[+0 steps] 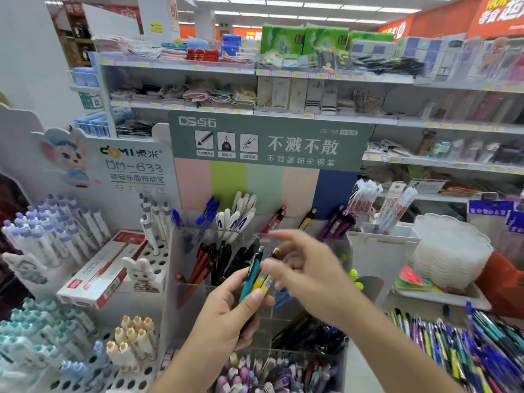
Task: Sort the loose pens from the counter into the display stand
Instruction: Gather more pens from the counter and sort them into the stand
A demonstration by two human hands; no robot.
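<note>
Retail stationery aisle, viewed from head height; the left hand (226, 316) has its fingers (256, 296) curled round a small bundle of pens, a teal pen (251, 275) and a yellow pen (262, 282) uppermost, held upright in front of the clear display stand (195, 290); the right hand (309, 276), motion-blurred, reaches in from the right with fingers spread and relaxed, its fingertips at the top of the yellow pen, though whether they pinch it cannot be told; the stand's clear compartments hold black and red pens (212, 265) in the middle row, blue and white pens (235, 214) in the back row, and pastel pens in the front row at the lower edge; behind it rises a backboard (266, 171) with a grey-green header and 5 coloured stripes; a heap of loose pens (465, 344) lies on the table at lower right, well apart from the stand; to the left, a white perforated rack (136, 373) carries purple-capped, teal-capped and yellow-capped pens, with a red and white box (105, 270) lying across it; a stack of translucent white trays (450, 251) stands at right; store shelves (312, 114) of folded cloths and packaged goods fill the background beneath strip ceiling lights.
</note>
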